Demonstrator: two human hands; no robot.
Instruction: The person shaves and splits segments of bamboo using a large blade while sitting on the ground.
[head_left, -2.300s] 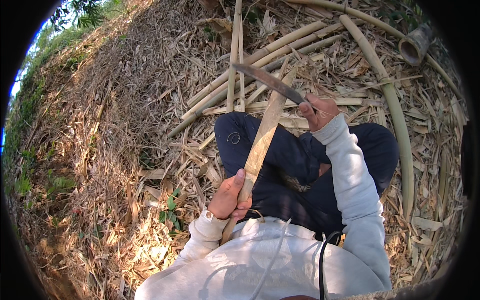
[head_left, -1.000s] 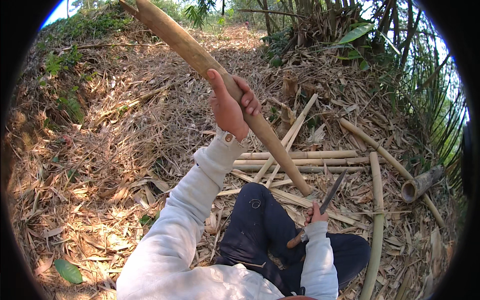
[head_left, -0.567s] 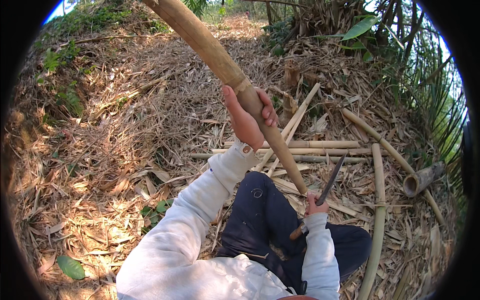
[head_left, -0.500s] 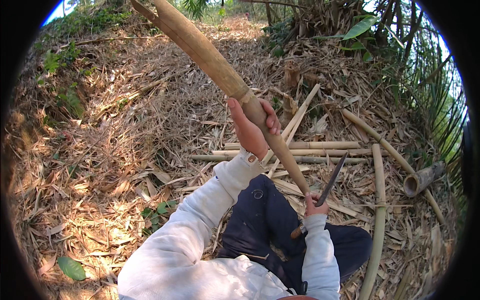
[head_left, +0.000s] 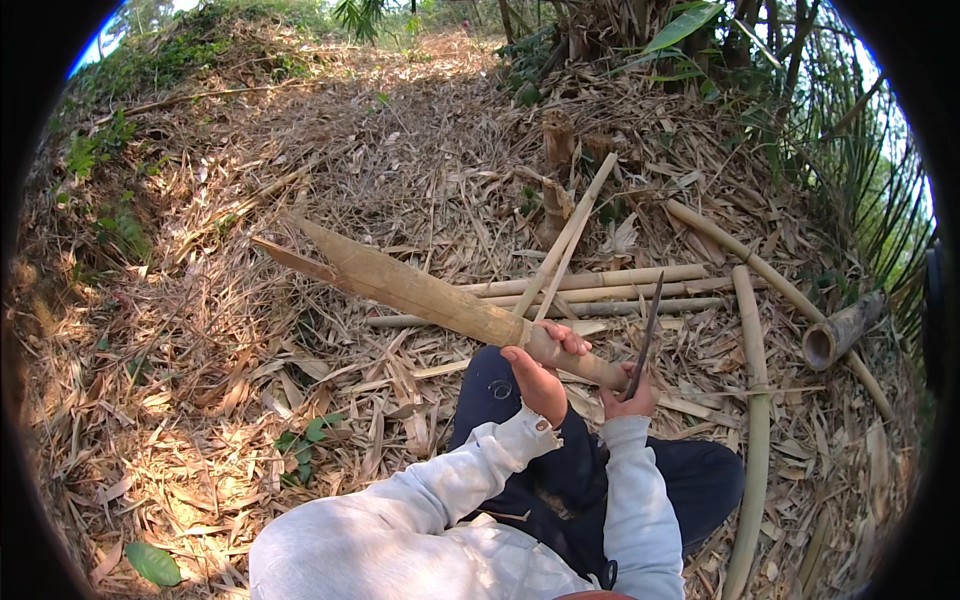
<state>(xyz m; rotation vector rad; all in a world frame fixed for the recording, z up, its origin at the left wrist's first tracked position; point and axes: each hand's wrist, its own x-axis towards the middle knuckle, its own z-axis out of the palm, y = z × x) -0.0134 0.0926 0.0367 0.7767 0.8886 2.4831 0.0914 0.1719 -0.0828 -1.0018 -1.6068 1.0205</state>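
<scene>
A tan bamboo piece (head_left: 420, 298) lies slantwise across my front, its split, jagged end pointing far left. My left hand (head_left: 541, 382) wraps around its narrower part close to a node, thumb on the near side and fingers over the far side. At the thin end, my right hand (head_left: 630, 398) is closed around a knife (head_left: 651, 325), its dark blade pointing up and away from me. That hand touches or nearly touches the bamboo's end; the exact contact is hidden. Most of the knife's handle is covered too.
Several bamboo poles (head_left: 640, 294) lie beyond my knees, with split strips (head_left: 572, 235) leaning across them. A long pole (head_left: 757, 430) and a hollow bamboo section (head_left: 840, 332) are on the right. Cut stumps (head_left: 557, 140) stand farther back. Dry leaves cover the ground.
The bamboo's split end has swung down and left, from steeply raised to nearly level. My left hand has come lower and nearer my right hand. The knife now stands more upright.
</scene>
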